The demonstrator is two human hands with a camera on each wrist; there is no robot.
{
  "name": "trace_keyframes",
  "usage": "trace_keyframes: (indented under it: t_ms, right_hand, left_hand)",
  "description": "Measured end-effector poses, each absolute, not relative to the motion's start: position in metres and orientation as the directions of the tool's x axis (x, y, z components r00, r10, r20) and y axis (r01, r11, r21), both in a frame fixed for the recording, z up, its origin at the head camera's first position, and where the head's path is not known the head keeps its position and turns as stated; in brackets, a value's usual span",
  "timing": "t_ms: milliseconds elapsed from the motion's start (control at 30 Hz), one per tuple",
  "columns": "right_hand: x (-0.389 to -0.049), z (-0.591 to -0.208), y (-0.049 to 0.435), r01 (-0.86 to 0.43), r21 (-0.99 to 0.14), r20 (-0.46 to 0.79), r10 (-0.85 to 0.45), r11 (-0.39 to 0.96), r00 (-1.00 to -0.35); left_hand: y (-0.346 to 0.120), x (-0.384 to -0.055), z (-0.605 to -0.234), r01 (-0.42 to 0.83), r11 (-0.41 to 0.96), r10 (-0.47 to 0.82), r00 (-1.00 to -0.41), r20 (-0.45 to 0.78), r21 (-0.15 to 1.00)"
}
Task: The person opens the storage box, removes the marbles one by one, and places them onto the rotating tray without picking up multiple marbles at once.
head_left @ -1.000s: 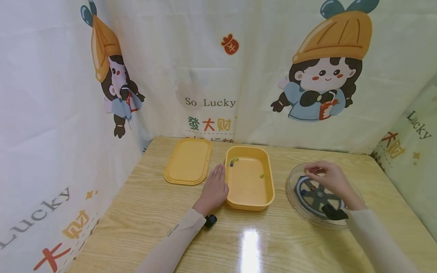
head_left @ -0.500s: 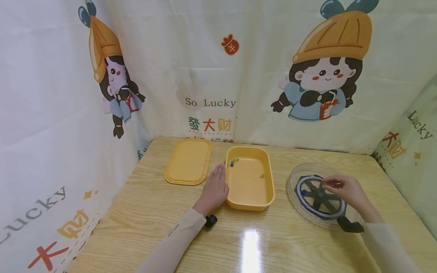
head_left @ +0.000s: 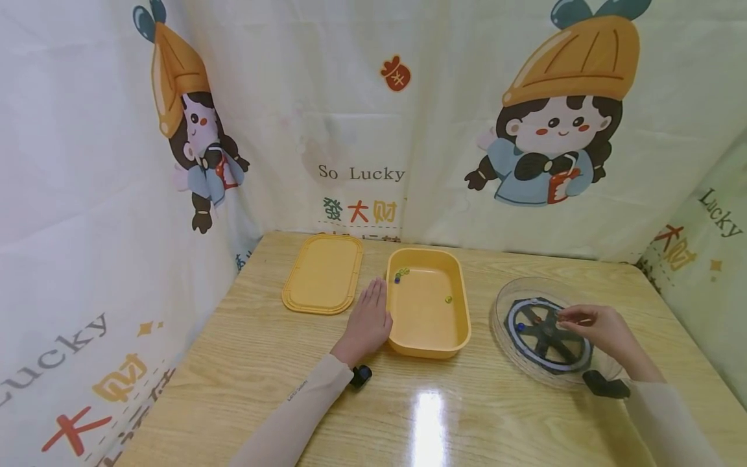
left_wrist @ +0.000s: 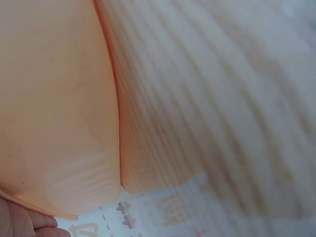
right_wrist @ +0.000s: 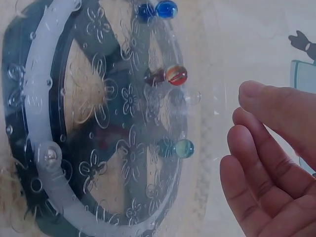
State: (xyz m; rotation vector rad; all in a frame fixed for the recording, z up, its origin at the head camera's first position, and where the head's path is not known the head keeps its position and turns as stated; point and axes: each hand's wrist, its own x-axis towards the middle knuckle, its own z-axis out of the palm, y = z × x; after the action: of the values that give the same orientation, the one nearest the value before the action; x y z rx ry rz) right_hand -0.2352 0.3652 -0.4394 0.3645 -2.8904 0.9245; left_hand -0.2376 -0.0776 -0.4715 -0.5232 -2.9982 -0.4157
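My left hand [head_left: 367,316] lies with straight fingers along the left side of a yellow plastic box [head_left: 428,351]. Inside the box are a few small green marbles [head_left: 404,272], a blue marble [head_left: 397,280] and a lone yellow-green marble [head_left: 448,299]. Over a clear dish with embossed flowers [head_left: 503,288] hovers my right hand [head_left: 601,331], its fingers bent loosely. The right wrist view shows no marble between thumb and fingers. In that dish lie a blue marble [right_wrist: 166,9], a red marble [right_wrist: 176,75] and a teal marble [right_wrist: 184,148], apart from the fingertips.
A flat yellow lid [head_left: 324,275] lies left of the box on the wooden table [head_left: 280,363]. Beneath the clear dish shows a dark spoked base with a white ring [head_left: 547,337]. A printed curtain [head_left: 292,117] hangs behind and beside the table.
My right hand has moved right and slightly toward me, from the dish's far left rim to over its middle. The left hand stays against the box.
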Motion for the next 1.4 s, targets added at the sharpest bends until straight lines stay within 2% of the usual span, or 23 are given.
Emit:
trace_keyframes:
  t_ms: [467,733,1400]
  right_hand:
    - [-0.244,-0.443,0.368,-0.219,-0.525,0.029,-0.240,0.822,-0.970]
    - [-0.254,-0.449,0.374,-0.203,-0.572,-0.073,-0.296,0.795,-0.952]
    - [-0.257,-0.447,0.374,-0.208,-0.543,-0.132,-0.327,0.814,-0.936]
  left_hand:
    - [-0.078,-0.236,-0.468,0.343,0.906,0.325,-0.939,0.109,0.247]
    - [-0.078,-0.236,-0.467,0.343,0.905,0.325,-0.939,0.114,0.249]
    - [-0.078,-0.236,-0.466,0.334,0.907,0.321,-0.943,0.093,0.257]
